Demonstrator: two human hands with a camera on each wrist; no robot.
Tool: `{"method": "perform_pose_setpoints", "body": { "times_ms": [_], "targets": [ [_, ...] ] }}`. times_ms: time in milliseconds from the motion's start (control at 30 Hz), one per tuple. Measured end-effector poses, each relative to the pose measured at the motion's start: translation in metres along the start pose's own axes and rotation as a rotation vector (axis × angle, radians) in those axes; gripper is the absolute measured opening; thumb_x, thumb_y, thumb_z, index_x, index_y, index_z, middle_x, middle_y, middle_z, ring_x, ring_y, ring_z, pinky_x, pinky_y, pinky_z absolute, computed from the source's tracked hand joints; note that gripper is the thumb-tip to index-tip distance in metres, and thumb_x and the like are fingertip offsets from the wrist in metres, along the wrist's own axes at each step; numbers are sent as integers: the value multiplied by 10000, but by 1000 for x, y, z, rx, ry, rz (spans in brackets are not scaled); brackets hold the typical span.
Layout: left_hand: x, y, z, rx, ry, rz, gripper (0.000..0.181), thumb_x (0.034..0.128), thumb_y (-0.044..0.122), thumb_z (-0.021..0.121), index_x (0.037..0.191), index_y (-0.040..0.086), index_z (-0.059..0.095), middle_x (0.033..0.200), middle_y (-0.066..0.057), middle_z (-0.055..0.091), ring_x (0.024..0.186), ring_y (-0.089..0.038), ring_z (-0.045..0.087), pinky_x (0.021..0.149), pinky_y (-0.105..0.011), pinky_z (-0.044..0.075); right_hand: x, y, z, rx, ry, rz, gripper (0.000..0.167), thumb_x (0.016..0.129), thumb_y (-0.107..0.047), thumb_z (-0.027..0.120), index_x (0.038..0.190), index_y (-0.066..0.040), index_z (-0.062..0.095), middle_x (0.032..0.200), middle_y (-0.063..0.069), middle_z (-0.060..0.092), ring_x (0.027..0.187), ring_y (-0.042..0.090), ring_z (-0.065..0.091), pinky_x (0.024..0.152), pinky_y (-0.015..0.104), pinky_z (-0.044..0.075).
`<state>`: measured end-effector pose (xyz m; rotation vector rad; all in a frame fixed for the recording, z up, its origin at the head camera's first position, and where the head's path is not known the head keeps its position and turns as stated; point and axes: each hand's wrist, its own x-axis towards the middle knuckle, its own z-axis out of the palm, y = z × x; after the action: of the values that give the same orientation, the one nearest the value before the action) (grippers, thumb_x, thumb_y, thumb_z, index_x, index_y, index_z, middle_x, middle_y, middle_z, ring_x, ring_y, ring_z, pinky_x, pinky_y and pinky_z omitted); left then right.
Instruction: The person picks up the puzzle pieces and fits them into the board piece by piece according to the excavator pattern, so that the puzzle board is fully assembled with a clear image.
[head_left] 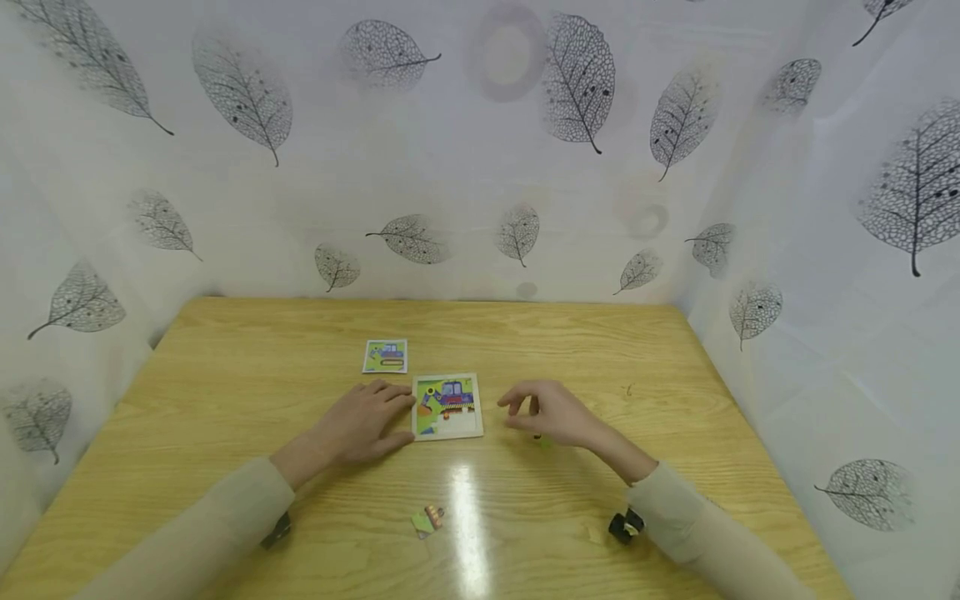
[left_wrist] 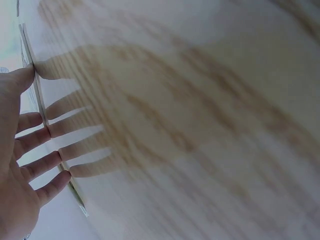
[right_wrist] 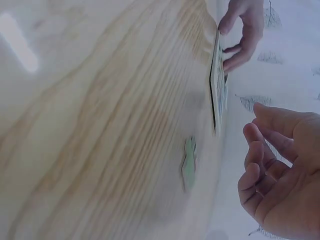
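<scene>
On the wooden table lies a square puzzle board [head_left: 459, 426] with a tractor-like vehicle picture, part of it bare at the lower right. My left hand [head_left: 365, 423] touches the board's left edge with extended fingertips, as the left wrist view also shows. To the right of the board, my right hand [head_left: 551, 412] hovers with loosely bent fingers and nothing visible between them. A green puzzle piece [right_wrist: 188, 165] lies on the table near that hand; in the head view the hand partly covers it. Closer to the front lies another puzzle piece [head_left: 427, 521], green and brown.
A small picture card [head_left: 386, 356] with a similar vehicle lies behind the board, to its left. A white curtain with leaf prints [head_left: 450, 150] surrounds the back and sides of the table [head_left: 300, 333]. Dark wrist devices [head_left: 626, 527] sit under both sleeves.
</scene>
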<state>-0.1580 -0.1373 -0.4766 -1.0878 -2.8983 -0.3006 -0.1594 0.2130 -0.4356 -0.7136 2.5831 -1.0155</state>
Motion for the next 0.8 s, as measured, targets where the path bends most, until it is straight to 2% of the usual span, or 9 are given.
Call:
{"method": "perform_pose_setpoints", "body": {
  "times_ms": [133, 267, 567, 800],
  "targets": [
    [0, 0, 0, 0, 2, 0, 588, 1000, 475, 670, 1417, 62, 638, 1450, -138, 661, 1339, -362, 608, 1108, -582, 533, -11, 11, -9, -4, 10, 15, 280, 961, -164, 771, 1216, -49, 762, 995, 38, 756, 628, 74, 544, 521, 201, 456],
    [0, 0, 0, 3, 4, 0, 585, 998, 472, 674, 1413, 61, 641, 1445, -137, 664, 1334, -361, 612, 1101, -578, 539, -19, 24, -15, -31, 6, -12, 289, 940, -139, 790, 1208, -37, 762, 1009, 61, 758, 653, 48, 533, 568, 194, 479],
    [0, 1, 0, 2, 0, -3, 589, 1002, 479, 666, 1420, 65, 636, 1453, -136, 660, 1340, -362, 610, 1110, -581, 532, -28, 52, -21, -32, -88, -70, 371, 885, -105, 833, 1247, -89, 752, 1060, 46, 711, 724, 36, 475, 639, 175, 428],
    [1, 0, 1, -4, 5, 1, 589, 999, 477, 670, 1420, 66, 636, 1452, -138, 659, 1336, -362, 610, 1107, -583, 532, -31, 57, -25, -30, -134, -59, 416, 885, -98, 823, 1291, -79, 732, 1016, 56, 663, 733, 48, 449, 630, 187, 405]
  ]
}}
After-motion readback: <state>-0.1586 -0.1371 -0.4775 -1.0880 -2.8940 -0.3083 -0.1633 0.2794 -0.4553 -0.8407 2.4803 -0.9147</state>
